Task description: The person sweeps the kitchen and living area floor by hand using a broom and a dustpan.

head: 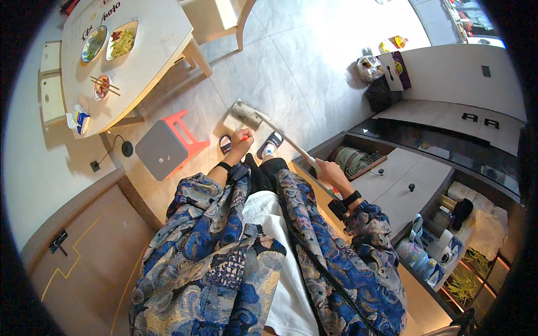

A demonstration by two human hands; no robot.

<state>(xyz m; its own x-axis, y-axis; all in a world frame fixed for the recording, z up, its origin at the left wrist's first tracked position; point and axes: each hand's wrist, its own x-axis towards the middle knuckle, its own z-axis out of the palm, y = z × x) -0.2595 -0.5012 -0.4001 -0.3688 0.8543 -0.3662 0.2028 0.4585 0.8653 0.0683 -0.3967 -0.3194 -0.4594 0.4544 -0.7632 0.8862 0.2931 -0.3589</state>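
Observation:
My right hand is closed around the light handle of a floor tool, perhaps a flat mop. Its pole slants up and left to a broad, dirty-looking head on the tiles, just beyond my slippered feet. My left hand is curled, with a small bit of red or orange showing at its fingers; what that belongs to is unclear. It hangs above one dark slipper, near the head but apart from the pole. The other slipper lies between the left hand and the pole.
A grey-topped stool with orange legs stands at left. Beyond it is a dining table with dishes, a bowl with chopsticks and a tissue pack. Cabinets and shelves line the right. A tied plastic bag stands farther back.

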